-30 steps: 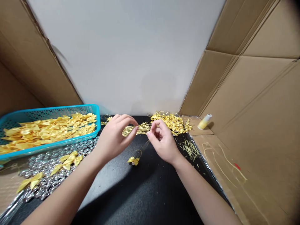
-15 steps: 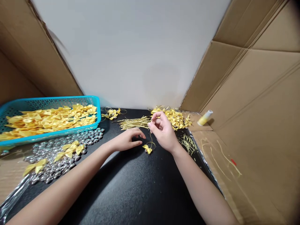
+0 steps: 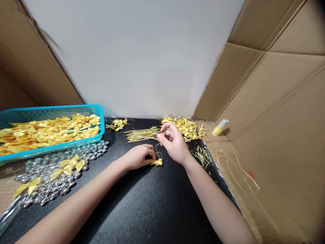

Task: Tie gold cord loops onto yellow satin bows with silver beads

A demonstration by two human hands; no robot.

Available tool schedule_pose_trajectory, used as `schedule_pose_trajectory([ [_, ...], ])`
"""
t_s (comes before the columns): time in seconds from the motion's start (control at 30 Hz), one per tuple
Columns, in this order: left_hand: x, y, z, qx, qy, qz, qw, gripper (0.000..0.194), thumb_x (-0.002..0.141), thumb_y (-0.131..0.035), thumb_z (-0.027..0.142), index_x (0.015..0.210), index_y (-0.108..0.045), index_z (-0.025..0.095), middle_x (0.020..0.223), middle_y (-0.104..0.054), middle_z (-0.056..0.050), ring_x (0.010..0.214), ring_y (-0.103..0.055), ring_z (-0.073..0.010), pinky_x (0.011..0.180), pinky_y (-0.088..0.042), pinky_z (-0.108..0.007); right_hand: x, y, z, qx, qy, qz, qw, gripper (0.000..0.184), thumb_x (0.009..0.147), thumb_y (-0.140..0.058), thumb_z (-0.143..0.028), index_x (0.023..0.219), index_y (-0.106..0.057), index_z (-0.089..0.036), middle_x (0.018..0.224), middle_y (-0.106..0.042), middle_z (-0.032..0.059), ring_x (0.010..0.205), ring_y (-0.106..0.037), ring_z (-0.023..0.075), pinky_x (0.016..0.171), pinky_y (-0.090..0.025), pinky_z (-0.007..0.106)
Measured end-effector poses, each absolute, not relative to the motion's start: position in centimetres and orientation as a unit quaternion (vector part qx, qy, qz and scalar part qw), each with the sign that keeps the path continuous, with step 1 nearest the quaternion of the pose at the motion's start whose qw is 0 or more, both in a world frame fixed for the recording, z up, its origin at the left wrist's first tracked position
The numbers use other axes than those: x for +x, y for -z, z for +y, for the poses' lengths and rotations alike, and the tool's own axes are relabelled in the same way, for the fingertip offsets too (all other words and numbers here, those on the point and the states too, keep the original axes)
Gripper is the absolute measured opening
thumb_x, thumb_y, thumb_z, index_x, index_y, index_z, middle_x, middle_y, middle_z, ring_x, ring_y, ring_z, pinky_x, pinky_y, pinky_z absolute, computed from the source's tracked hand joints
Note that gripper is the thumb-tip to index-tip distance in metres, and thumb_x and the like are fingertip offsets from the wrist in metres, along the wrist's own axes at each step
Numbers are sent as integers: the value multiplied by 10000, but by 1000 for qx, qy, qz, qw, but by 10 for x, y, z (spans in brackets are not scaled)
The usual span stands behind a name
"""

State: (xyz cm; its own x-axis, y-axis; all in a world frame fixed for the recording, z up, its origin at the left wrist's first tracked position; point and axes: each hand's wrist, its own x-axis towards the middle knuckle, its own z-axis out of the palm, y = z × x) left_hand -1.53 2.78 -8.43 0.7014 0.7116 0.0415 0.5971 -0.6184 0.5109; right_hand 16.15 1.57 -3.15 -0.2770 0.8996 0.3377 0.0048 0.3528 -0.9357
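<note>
Near the middle of the black work surface, my left hand is closed, its thumb and fingers pinching the left side of a small yellow ribbon bow with a silver bead at its centre. A thin gold cord runs up from the bow in a loop toward my right hand. That hand is raised a little above the surface, thumb and forefinger pressed together on the cord's upper end. Behind both hands lies a bundle of cut gold cords.
A blue basket of yellow bows stands at left. Silver beads and a few loose bows lie before it. Finished bows with beads are heaped behind my right hand, cord scraps beside it. A small spool stands on cardboard at right.
My left hand has come down and closed on the bow, which has turned slightly. My right hand keeps its pinch on the cord. The whole view has shifted a little.
</note>
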Motion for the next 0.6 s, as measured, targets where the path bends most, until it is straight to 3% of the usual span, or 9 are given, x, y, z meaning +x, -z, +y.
schedule_pose_trajectory([
  [0.3,-35,50,36,889,-172,417,84,144,847,-519,192,803,-655,196,865,-625,-65,843,-577,-230,754,-458,-341,163,26,13,-331,-486,-615,524,190,840,-577,-299,993,-497,-219,628,-558,-65,509,-484,86,523,-403,237],
  [0.6,-41,77,55,945,-100,269,155,222,768,-647,120,894,-755,267,931,-667,-30,848,-637,-171,763,-476,-235,163,30,17,-339,-486,-623,511,154,829,-593,-278,946,-524,-206,603,-545,-68,517,-497,82,531,-419,228],
])
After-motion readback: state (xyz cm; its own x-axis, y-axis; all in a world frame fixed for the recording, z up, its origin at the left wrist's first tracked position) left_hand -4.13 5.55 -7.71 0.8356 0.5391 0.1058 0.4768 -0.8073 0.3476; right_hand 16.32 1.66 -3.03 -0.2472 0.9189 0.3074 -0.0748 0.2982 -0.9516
